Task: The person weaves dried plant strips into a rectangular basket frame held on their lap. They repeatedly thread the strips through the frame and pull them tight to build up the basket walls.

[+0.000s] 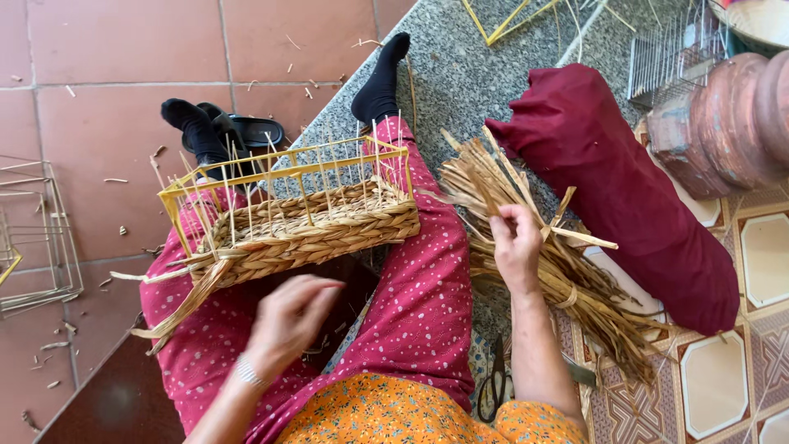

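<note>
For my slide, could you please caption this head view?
Right hand pulls a strand from the bundle of dried straw-coloured reeds; left hand hovers beside the half-woven yellow wire-framed basket.

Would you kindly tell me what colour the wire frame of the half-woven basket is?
Yellow; the basket frame shows best in the head view.

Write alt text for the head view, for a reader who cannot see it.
A seated person's right hand pulls a strip from a bundle of dried straw beside them, while the left hand hovers below a half-woven basket on a yellow wire frame resting on their lap. Scissors lie near the right forearm.
</note>
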